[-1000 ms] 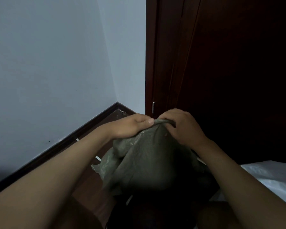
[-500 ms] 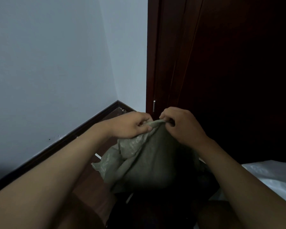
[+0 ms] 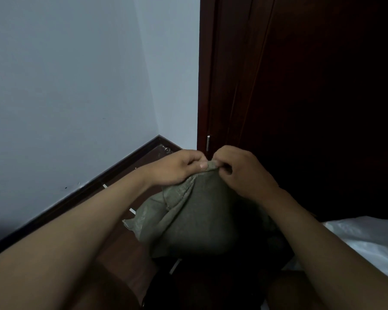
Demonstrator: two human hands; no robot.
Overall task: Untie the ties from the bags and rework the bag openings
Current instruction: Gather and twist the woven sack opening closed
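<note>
A grey-green woven bag (image 3: 195,220) stands in front of me in the room's corner, its top gathered into a peak. My left hand (image 3: 177,168) pinches the gathered mouth from the left. My right hand (image 3: 240,171) grips the same bunched top from the right, thumbs almost touching. Loose folds of the bag hang down at the left. I see no tie; the fingers hide the very top.
A white wall (image 3: 65,97) with a dark skirting board (image 3: 94,186) runs along the left. A dark red wooden door (image 3: 300,97) fills the right. A white sack (image 3: 363,240) lies at the lower right. Brown floor shows beside the bag.
Both hands have lifted slightly and drawn closer together, bunching the bag's top tighter into a narrower peak.
</note>
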